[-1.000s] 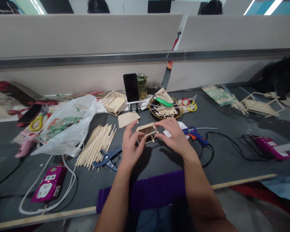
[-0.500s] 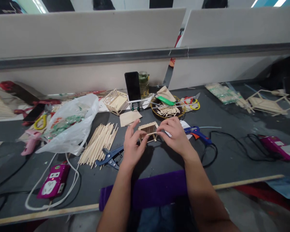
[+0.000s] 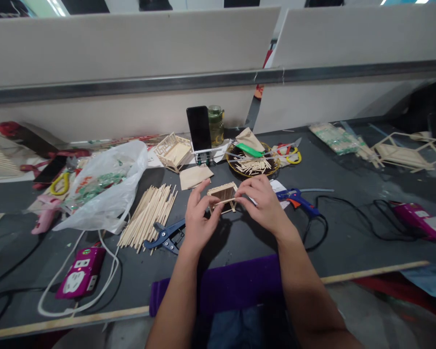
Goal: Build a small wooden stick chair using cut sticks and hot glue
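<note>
A short wooden stick (image 3: 228, 199) lies level across the front of a small box-like frame (image 3: 223, 192) made of wooden sticks. My left hand (image 3: 200, 213) pinches the stick's left end between thumb and forefinger. On the other end, the fingertips of my right hand (image 3: 262, 203) are closed. The little frame stands on the dark table (image 3: 247, 242), partly hidden behind my fingers. To the left of my left hand lies a blue cutter (image 3: 167, 236), and a blue glue gun (image 3: 298, 201) rests right of my right hand.
Many loose sticks (image 3: 148, 215) lie left of the cutter. Behind are a lattice-sided stick model (image 3: 173, 151), a propped phone (image 3: 199, 128), a green jar (image 3: 216, 127) and a basket (image 3: 234, 170) of short pieces. A plastic bag (image 3: 105, 213) and a purple power strip (image 3: 83, 271) sit left.
The view has tilted down very slightly. Both hands keep their pinch on the stick at the front of the small frame, with no clear movement.
</note>
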Tool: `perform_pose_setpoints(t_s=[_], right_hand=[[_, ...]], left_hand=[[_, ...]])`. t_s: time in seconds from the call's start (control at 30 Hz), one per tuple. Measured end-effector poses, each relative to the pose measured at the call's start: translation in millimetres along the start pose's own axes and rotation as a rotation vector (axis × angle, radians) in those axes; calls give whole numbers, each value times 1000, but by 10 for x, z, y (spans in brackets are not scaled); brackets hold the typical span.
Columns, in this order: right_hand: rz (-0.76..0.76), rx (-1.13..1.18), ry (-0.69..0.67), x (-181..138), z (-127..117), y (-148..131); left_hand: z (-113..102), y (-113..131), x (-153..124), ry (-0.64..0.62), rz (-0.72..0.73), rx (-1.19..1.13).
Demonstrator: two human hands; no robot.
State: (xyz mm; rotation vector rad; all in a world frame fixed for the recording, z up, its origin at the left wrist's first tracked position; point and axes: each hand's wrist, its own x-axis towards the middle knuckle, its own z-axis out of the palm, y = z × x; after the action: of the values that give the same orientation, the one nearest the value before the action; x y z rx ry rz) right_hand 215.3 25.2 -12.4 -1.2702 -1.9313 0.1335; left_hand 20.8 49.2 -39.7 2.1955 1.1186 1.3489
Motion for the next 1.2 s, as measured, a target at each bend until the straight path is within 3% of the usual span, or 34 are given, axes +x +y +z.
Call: perform_pose_setpoints(t_s=[0.47,0.7,1.2], right_hand=[[54,52,72,-77,-130,101],[32,48,20,-71,-74,64],[2,31,45,-23,26,4]], left_hand=[[-6,5,11,9,1,-13],[-2,1,6,11,-2,-6],[-9,7,8,13,-1,-11]])
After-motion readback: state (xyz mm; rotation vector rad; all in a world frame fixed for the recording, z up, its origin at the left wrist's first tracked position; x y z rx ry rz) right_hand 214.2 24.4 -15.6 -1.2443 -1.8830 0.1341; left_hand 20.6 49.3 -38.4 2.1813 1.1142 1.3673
